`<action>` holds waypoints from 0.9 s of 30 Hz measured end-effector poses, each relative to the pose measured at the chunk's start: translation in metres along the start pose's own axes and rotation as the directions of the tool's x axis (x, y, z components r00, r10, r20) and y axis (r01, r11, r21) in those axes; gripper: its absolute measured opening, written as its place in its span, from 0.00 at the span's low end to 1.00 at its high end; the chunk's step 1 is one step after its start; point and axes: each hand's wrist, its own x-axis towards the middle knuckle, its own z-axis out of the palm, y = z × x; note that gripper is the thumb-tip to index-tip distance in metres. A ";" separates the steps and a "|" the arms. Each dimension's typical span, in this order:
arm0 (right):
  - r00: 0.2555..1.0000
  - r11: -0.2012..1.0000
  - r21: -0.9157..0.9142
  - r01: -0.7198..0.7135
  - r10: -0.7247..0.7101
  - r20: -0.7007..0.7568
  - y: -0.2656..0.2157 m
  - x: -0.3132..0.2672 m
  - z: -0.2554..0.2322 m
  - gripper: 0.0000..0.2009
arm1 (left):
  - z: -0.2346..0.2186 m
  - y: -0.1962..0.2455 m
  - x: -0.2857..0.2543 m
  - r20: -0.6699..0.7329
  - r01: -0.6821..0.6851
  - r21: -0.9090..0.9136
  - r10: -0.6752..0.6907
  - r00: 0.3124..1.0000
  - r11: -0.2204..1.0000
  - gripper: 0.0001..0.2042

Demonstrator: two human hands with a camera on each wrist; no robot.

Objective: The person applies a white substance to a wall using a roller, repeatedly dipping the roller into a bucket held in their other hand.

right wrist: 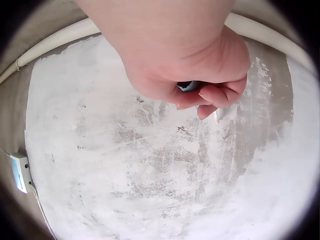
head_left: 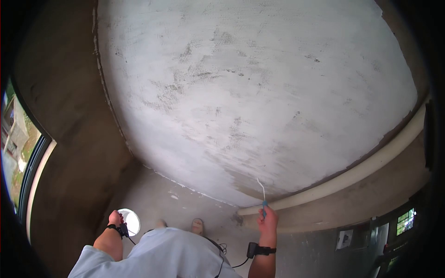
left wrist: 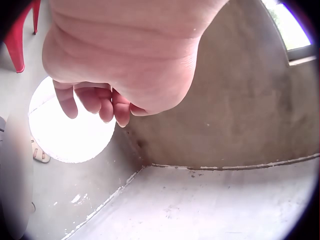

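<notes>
My right hand (head_left: 267, 221) is raised close to a wall patchily coated in white (head_left: 278, 83). It grips the blue handle (head_left: 264, 211) of a tool whose thin, bent white end (head_left: 262, 187) reaches up to the coated surface. In the right wrist view the fingers (right wrist: 220, 95) curl round that handle, hiding most of it. Low on the left, my left hand (head_left: 116, 218) has curled fingers (left wrist: 105, 107) over a round white bucket (left wrist: 72, 135). The hand holds the bucket from above; its handle is mostly hidden. Bright glare blots out the bucket's inside.
A pale pipe (head_left: 389, 153) runs along one edge of the coated wall. The bare brown wall (head_left: 69, 92) has a window (head_left: 23, 153) at the left. Sandalled feet (head_left: 198, 226) stand on the grey floor. Red stool legs (left wrist: 17, 45) and a small wall box (right wrist: 20, 172) also show.
</notes>
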 end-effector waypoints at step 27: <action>0.900 0.900 0.003 -0.435 0.435 -0.019 0.083 0.165 -0.015 0.06 | -0.074 -0.044 -0.021 -0.251 -0.090 -0.137 0.053 0.966 0.987 0.13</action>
